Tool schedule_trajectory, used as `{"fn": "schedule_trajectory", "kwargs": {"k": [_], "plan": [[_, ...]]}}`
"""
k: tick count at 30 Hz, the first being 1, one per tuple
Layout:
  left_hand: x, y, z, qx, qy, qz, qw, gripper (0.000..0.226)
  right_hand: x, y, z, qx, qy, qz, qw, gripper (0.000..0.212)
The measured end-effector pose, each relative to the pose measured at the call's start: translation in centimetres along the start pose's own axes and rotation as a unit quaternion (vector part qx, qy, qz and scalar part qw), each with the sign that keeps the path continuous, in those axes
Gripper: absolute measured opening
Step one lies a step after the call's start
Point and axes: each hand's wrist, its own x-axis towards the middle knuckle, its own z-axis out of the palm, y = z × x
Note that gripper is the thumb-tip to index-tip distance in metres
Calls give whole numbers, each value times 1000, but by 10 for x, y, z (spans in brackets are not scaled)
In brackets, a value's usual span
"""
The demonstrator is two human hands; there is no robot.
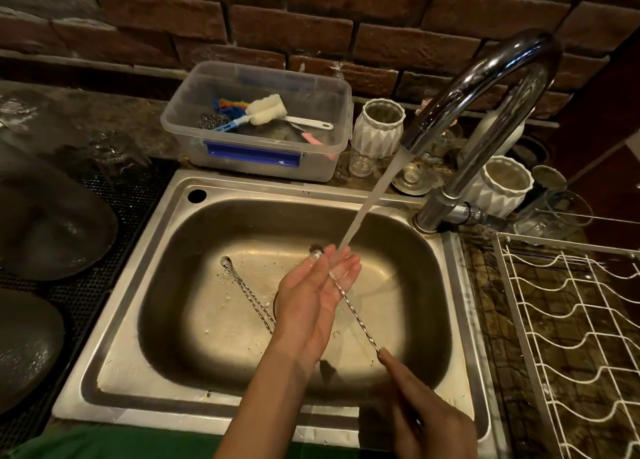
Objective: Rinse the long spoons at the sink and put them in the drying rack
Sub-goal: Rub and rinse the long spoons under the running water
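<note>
My right hand [420, 408] pinches the handle end of a long twisted metal spoon [356, 315] and holds it across the steel sink [145, 271]. The spoon's bowl end rests on the fingers of my left hand [317, 292], which lies palm up, fingers apart, under the running water [372, 195] from the chrome tap [481, 112]. One or two more long twisted spoons [247, 290] lie on the sink floor to the left, partly hidden behind my left hand. The white wire drying rack [571, 337] stands to the right of the sink.
A clear plastic tub [256, 119] with brushes and sponges stands behind the sink. White ribbed jars [379, 128] and small glasses crowd the counter near the tap base. Dark upturned bowls [52, 223] rest on a black mat at the left. A brick wall runs behind.
</note>
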Motion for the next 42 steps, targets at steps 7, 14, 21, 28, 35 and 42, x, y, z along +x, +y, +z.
{"fn": "schedule_trajectory", "kwargs": {"k": [7,14,21,28,35,42], "plan": [[2,3,2,68,-56,47,995,31,36,-1,37,115,113,23,987,77],[11,10,-1,152,-109,50,981,34,76,-12,47,178,126,-4,976,49],[20,17,-3,221,-109,50,968,50,111,-12,50,279,65,30,958,28],[34,24,-15,308,-60,107,943,20,136,-14,47,321,-39,33,946,24],[44,17,-29,353,43,103,929,14,156,-13,66,280,-92,94,951,10],[53,-7,-54,448,162,89,875,9,156,8,103,79,-33,-38,996,12]]}}
